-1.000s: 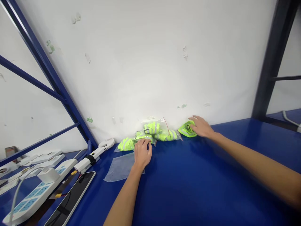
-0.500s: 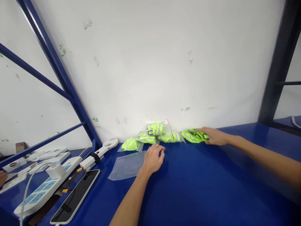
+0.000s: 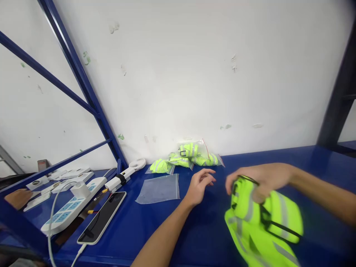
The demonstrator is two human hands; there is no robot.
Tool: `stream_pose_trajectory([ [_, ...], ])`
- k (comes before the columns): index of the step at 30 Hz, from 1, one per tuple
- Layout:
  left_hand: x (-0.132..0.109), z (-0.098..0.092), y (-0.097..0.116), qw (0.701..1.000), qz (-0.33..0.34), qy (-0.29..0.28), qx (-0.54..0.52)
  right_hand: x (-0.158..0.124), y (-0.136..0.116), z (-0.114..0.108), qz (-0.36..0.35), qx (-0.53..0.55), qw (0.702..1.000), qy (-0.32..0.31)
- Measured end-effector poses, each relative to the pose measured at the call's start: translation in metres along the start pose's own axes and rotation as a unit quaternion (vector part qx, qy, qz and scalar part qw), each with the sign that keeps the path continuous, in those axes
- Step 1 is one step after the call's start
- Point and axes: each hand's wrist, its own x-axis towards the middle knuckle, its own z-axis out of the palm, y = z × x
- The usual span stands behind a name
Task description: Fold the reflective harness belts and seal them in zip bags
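Observation:
My right hand grips a fluorescent yellow reflective vest with grey stripes and black straps or trim. The vest is partly bunched and hangs loosely toward the front of the table; some of it is blurred. My left hand is empty above the blue table, its fingers loosely bent and apart. Beside it to the left lies a flat, clear plastic bag. Farther back, against the wall, sit several bagged yellow vests, one of them on top.
A white handheld fan, a phone on a charging cable and a white power strip lie at the left. Blue metal posts rise there. Beyond them, another person's hand shows at the far left.
My right hand has lifted the vest from near the wall and brought it closer, where it hangs partly unfolded. My left hand has moved right, away from the plastic bag. The view has shifted slightly.

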Motion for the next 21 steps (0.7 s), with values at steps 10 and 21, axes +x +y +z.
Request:
stream_pose_trajectory([
  [10,-0.011,0.000,0.026,0.908,0.201,-0.102,0.353,0.058,0.089,-0.005,0.083,0.357,0.924,0.113],
  [21,-0.002,-0.006,0.001,0.967,0.050,0.034,0.246,0.053,0.059,0.020,0.024,0.119,0.922,0.369],
])
